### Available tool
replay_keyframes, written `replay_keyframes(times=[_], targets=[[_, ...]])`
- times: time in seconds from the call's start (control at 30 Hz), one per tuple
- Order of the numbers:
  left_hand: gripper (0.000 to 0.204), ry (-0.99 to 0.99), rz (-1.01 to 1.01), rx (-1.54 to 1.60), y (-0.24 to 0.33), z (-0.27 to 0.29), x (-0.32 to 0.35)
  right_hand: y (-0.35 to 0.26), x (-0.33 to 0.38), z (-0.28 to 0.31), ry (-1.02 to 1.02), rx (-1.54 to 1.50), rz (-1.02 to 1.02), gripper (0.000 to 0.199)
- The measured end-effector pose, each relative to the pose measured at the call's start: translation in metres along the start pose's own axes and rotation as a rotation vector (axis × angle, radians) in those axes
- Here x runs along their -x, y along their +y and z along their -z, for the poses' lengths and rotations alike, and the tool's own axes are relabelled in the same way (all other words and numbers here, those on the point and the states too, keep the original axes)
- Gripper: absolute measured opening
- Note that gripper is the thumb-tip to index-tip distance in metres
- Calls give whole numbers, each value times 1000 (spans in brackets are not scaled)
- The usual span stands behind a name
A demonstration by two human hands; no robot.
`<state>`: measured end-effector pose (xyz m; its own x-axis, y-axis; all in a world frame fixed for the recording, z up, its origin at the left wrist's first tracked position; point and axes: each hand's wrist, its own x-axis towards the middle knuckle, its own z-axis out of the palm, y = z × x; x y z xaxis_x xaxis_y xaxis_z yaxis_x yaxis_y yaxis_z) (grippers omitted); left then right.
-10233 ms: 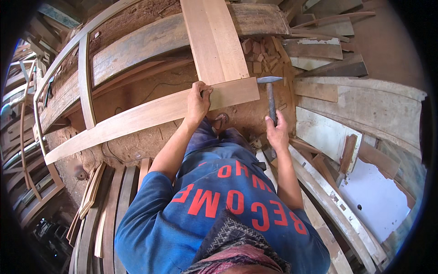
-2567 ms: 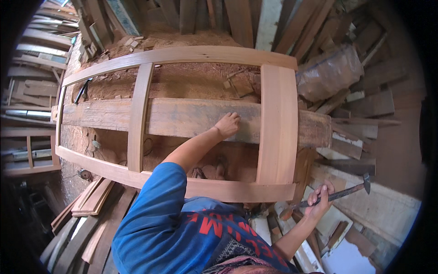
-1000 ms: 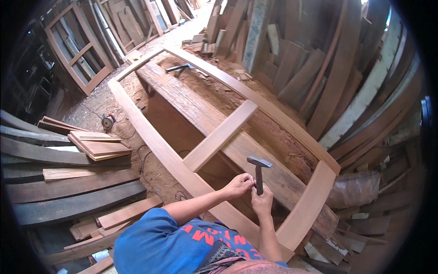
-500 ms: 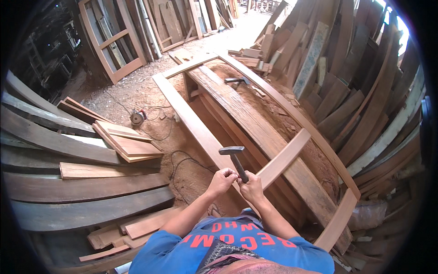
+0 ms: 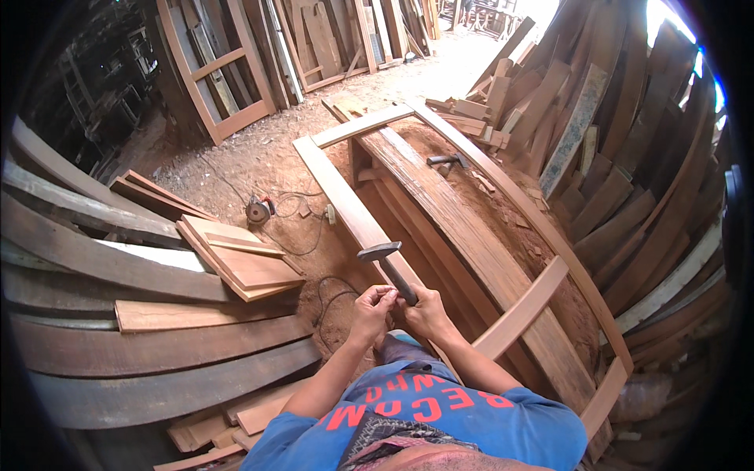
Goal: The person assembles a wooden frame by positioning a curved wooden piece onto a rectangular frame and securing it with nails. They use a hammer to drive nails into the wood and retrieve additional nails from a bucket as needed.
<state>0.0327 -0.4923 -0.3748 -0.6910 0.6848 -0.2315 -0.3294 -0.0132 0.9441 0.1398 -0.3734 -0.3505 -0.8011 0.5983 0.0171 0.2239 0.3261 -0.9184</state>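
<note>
A hammer (image 5: 397, 276) is in my right hand (image 5: 428, 315), with its dark metal head up and tilted toward the far left. My left hand (image 5: 372, 311) is close beside it, thumb and fingertips pinched together. Whatever sits in that pinch is too small to make out. Both hands are over the near part of the left rail of a wooden frame (image 5: 349, 195). This long frame rests over a rough timber bench (image 5: 463, 228). A crosspiece (image 5: 525, 308) spans the frame to the right of my hands.
A second hammer (image 5: 448, 160) lies toward the bench's far end. On the sawdust-covered floor are an angle grinder (image 5: 260, 209) and its loose cord. Stacked boards (image 5: 165, 345) crowd my left, beside a small panel (image 5: 247, 255). Leaning planks (image 5: 605, 157) line the right.
The view has shifted, so the frame and bench appear farther right. My hands and the hammer have moved left relative to the frame, away from the crosspiece. Both grips stay closed.
</note>
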Motion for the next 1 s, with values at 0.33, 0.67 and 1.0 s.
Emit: replay_keyframes(times=[0.33,0.67,1.0], targets=[[13,8,43,68,31,24,-155,9,-134,3,128,-159,-75,10],[19,-44,82,-129,22,61,-239,55,-193,40,431,-21,-129,11],[17,-66,108,-407,50,141,-369,87,-316,-5,466,-106,-534,11]])
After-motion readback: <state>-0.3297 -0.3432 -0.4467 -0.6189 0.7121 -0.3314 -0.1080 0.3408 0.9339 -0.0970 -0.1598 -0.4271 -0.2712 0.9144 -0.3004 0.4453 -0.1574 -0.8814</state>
